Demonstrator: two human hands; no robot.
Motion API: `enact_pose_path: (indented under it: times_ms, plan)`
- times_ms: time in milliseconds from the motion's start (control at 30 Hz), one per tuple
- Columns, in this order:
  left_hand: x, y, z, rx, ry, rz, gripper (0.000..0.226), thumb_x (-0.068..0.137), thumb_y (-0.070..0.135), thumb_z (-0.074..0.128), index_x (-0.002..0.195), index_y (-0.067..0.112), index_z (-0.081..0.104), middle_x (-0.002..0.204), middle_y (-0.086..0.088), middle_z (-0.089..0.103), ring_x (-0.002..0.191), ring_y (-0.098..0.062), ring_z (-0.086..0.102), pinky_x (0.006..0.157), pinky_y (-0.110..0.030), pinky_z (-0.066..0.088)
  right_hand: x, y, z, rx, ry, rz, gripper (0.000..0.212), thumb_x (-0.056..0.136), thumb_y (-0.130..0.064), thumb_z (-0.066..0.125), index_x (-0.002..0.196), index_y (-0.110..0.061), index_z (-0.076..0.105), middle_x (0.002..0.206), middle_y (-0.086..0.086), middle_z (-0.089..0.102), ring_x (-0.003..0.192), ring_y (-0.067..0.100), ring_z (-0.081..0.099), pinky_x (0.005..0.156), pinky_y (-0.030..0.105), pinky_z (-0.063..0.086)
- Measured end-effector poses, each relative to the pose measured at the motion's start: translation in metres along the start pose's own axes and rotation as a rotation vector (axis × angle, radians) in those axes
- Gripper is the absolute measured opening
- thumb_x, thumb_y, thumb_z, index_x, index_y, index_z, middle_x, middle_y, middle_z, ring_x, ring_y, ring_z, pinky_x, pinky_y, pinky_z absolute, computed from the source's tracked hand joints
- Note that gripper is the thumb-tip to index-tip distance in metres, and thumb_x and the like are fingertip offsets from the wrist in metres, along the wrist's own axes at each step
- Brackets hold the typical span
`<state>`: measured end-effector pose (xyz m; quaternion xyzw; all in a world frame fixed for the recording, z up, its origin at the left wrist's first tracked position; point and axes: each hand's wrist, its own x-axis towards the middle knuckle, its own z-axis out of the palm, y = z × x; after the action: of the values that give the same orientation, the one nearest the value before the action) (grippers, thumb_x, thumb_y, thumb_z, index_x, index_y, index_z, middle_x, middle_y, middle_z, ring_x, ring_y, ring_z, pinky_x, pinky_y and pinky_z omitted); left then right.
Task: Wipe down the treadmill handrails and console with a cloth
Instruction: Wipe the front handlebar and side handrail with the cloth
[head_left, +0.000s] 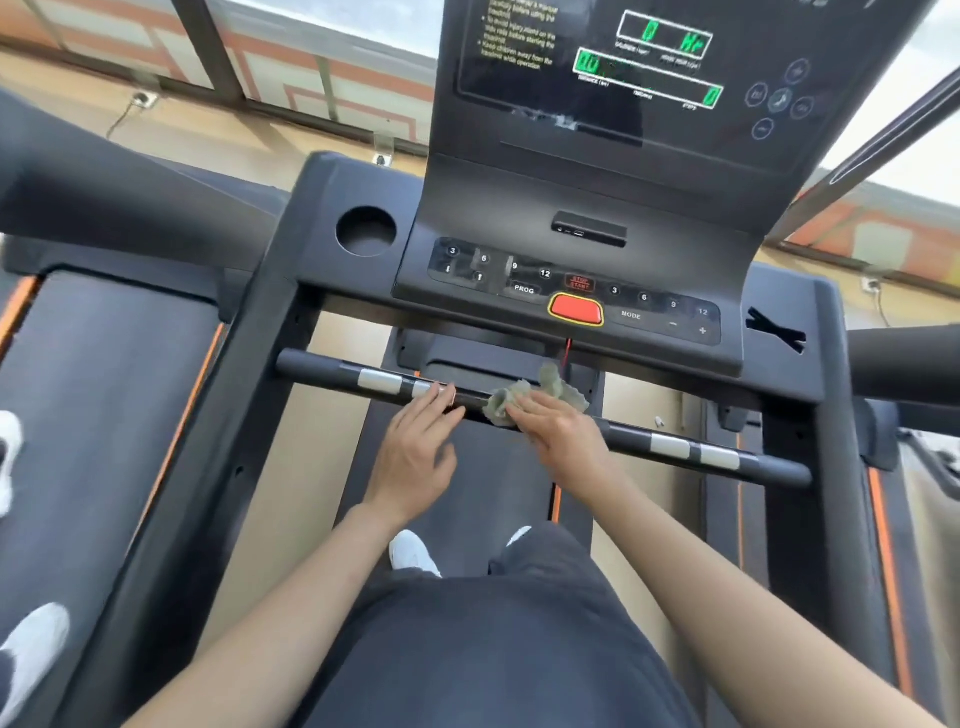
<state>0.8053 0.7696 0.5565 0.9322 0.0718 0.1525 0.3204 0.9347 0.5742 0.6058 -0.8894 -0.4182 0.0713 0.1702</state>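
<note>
A dark treadmill console fills the upper middle of the frame, its screen lit with green digits at the top. Thick side handrails run out to the upper left and the right edge. Below the console a slim front handrail crosses the middle of the frame, sloping down to the right, with silver patches near both ends. The left hand, just left of centre, has straight, slightly spread fingers whose tips rest on this bar, and it holds nothing. The right hand, just beside it, lies with its fingers nearly straight over a pale green cloth, pressing it against the bar; its thumb is hidden. The cloth bunches up past the fingertips, under a red button.
</note>
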Motion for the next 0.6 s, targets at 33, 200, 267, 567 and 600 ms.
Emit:
enact_pose_path:
  times_ms: [33, 200, 267, 567, 600]
  plan:
    - [0.001, 0.001, -0.001, -0.012, -0.003, -0.009, 0.050, 0.076, 0.003, 0.060, 0.125, 0.007, 0.069, 0.146, -0.009, 0.056, 0.142, -0.026, 0.046, 0.110, -0.045, 0.042, -0.009, 0.000, 0.000, -0.029, 0.034, -0.011, 0.031, 0.091, -0.008, 0.065, 0.120, -0.018, 0.073, 0.129, -0.003, 0.068, 0.120, 0.025, 0.064, 0.090, 0.037, 0.058]
    - [0.005, 0.007, -0.007, -0.050, -0.018, -0.062, 0.048, 0.077, 0.007, 0.063, 0.125, 0.009, 0.070, 0.140, -0.007, 0.061, 0.138, -0.025, 0.049, 0.111, -0.045, 0.041, -0.038, 0.000, -0.007, -0.023, -0.014, -0.006, 0.026, 0.079, 0.006, 0.072, 0.094, -0.015, 0.077, 0.104, -0.004, 0.076, 0.111, 0.020, 0.069, 0.080, 0.034, 0.061]
    - [0.005, 0.006, -0.009, -0.054, -0.028, -0.066, 0.047, 0.078, 0.008, 0.063, 0.124, 0.011, 0.071, 0.140, -0.006, 0.062, 0.138, -0.023, 0.050, 0.110, -0.044, 0.042, -0.048, 0.004, -0.013, -0.006, -0.122, 0.028, 0.021, 0.078, 0.002, 0.059, 0.086, -0.013, 0.071, 0.089, 0.000, 0.074, 0.099, 0.025, 0.070, 0.071, 0.042, 0.059]
    - [0.011, 0.009, -0.008, -0.019, -0.009, -0.123, 0.044, 0.076, 0.007, 0.061, 0.119, 0.011, 0.073, 0.132, -0.002, 0.067, 0.131, -0.021, 0.056, 0.103, -0.044, 0.047, -0.002, -0.005, -0.067, 0.129, 0.311, 0.187, 0.017, 0.090, -0.004, 0.068, 0.102, -0.013, 0.078, 0.094, -0.001, 0.077, 0.087, 0.019, 0.068, 0.073, 0.028, 0.049]
    - [0.011, 0.008, -0.008, -0.010, -0.006, -0.114, 0.044, 0.076, 0.006, 0.061, 0.118, 0.011, 0.073, 0.132, -0.002, 0.067, 0.131, -0.021, 0.056, 0.103, -0.043, 0.048, 0.009, -0.007, -0.061, 0.139, 0.321, 0.159, 0.019, 0.089, -0.003, 0.069, 0.103, -0.013, 0.078, 0.096, -0.001, 0.077, 0.090, 0.019, 0.067, 0.077, 0.027, 0.050]
